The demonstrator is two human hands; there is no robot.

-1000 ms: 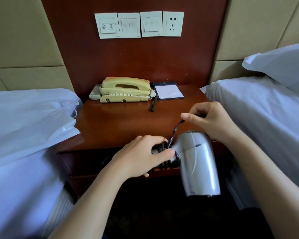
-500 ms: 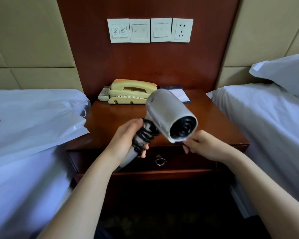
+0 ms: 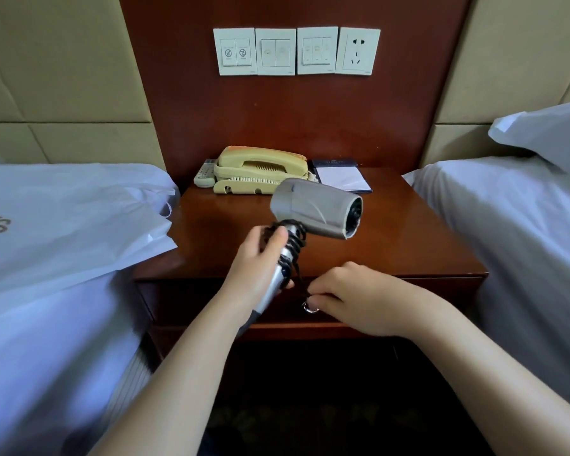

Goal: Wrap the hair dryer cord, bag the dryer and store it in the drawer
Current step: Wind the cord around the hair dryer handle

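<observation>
A silver hair dryer (image 3: 313, 210) is held over the wooden nightstand (image 3: 408, 238), nozzle pointing right. My left hand (image 3: 257, 258) grips its handle, which has the black cord (image 3: 293, 245) coiled around it. A loose strand of cord runs down to my right hand (image 3: 352, 294), whose curled fingertips pinch its end in front of the shut drawer (image 3: 392, 301), just above the metal ring pull (image 3: 311, 309). A white plastic bag (image 3: 79, 218) with a gold logo lies on the left bed, its corner overlapping the nightstand.
At the back of the nightstand sit a yellow telephone (image 3: 260, 169), a remote (image 3: 205, 174) and a notepad (image 3: 341, 179). Wall switches and a socket (image 3: 297, 51) are above. White beds flank both sides, with a pillow (image 3: 547, 133) on the right.
The dryer swung up from nozzle-down and now points right. My right hand dropped from above the dryer to the drawer front, following the cord.
</observation>
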